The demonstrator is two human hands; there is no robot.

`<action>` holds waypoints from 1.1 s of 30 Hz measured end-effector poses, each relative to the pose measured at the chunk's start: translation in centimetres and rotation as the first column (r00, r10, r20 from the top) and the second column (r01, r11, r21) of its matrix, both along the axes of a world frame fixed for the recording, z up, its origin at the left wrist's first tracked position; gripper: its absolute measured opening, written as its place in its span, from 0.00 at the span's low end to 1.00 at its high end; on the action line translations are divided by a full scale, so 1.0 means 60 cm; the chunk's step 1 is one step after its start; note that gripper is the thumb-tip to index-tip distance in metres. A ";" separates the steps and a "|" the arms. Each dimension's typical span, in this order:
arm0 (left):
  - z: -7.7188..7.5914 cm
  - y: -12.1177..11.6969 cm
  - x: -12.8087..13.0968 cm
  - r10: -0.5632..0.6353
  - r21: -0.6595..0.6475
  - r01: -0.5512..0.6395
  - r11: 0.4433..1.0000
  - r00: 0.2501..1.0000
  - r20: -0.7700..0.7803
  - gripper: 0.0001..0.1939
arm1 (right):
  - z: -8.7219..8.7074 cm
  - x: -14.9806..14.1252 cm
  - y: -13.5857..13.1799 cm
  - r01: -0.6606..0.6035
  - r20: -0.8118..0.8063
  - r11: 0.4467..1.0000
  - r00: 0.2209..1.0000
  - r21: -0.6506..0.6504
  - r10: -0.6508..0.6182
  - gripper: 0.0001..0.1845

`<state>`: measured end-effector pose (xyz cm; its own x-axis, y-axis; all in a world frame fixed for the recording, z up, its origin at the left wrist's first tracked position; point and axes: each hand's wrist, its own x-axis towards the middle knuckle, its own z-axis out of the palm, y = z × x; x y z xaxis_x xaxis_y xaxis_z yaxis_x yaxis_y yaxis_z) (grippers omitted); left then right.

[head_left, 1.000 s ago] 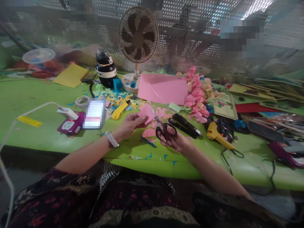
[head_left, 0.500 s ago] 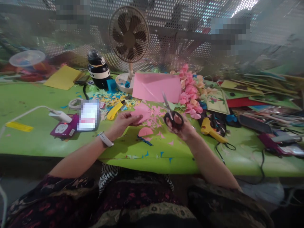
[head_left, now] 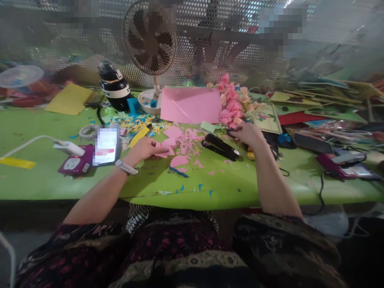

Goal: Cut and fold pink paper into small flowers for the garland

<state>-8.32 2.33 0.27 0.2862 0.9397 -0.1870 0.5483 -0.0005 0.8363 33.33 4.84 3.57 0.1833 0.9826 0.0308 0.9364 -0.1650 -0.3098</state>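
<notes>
My left hand (head_left: 143, 149) is low over the table with its thumb and fingers closed on a small pink piece of paper (head_left: 166, 149). More pink paper pieces lie right beside its fingertips. Farther right, my right hand (head_left: 248, 134) reaches down with its fingers on the dark handle of the scissors (head_left: 230, 131); the blades are hard to make out. Between the hands lie a black stapler (head_left: 221, 147), pink scraps (head_left: 190, 142) and a rounded pink cutout (head_left: 179, 161). A yellow cutter (head_left: 139, 136) lies just beyond my left hand.
A large pink sheet (head_left: 190, 106) leans near the fan (head_left: 150, 38), with pink paper flowers (head_left: 232, 108) to its right. At left are a bottle (head_left: 115, 90), a phone (head_left: 105, 146) and a purple power box (head_left: 75, 162) with a white cable. A hot glue gun (head_left: 250, 154) is partly behind my right forearm.
My right hand has carried the scissors away from the paper, forward and right, down beyond the stapler. My left hand has lowered the pink paper toward the table. The view has shifted right.
</notes>
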 end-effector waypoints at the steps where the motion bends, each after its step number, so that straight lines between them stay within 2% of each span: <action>1: 0.000 0.002 -0.002 0.002 -0.014 -0.002 1.000 1.000 0.005 0.22 | -0.004 0.000 0.003 0.010 0.089 1.000 0.996 -0.021 -0.008 0.13; 4: 0.003 0.003 -0.002 -0.001 -0.064 0.003 0.998 0.999 0.038 0.21 | -0.016 -0.004 0.009 0.035 0.221 0.998 0.975 -0.049 -0.023 0.12; 11: 0.009 -0.001 0.008 0.039 -0.043 -0.029 0.999 0.973 0.228 0.17 | -0.045 0.009 0.013 -0.004 0.244 0.999 0.970 -0.054 0.017 0.13; 13: 0.011 -0.003 0.012 0.052 -0.029 -0.047 0.998 0.970 0.237 0.17 | -0.050 0.011 0.015 -0.018 0.249 0.999 0.968 -0.039 0.027 0.12; 19: 0.038 -0.006 0.039 0.021 -0.032 -0.016 0.999 0.986 0.168 0.19 | -0.056 0.010 0.018 -0.024 0.212 0.999 0.977 -0.033 0.031 0.12; 24: 0.062 0.031 0.093 -0.097 0.039 0.095 0.995 0.993 0.061 0.21 | -0.055 0.010 0.016 -0.049 0.170 0.996 0.984 -0.073 0.061 0.12; 26: 0.061 0.056 0.117 -0.107 0.004 0.107 0.994 0.994 0.023 0.19 | -0.054 0.009 0.013 -0.043 0.155 0.997 0.987 -0.058 0.051 0.12; 29: 0.054 0.094 0.142 -0.159 0.043 0.163 0.986 0.984 -0.077 0.22 | -0.050 0.008 0.008 -0.044 0.140 0.999 0.989 -0.032 0.048 0.12; 33: 0.048 0.128 0.153 -0.179 0.056 0.194 0.979 0.962 -0.204 0.27 | -0.046 0.005 0.004 -0.047 0.150 0.998 0.987 -0.030 0.051 0.14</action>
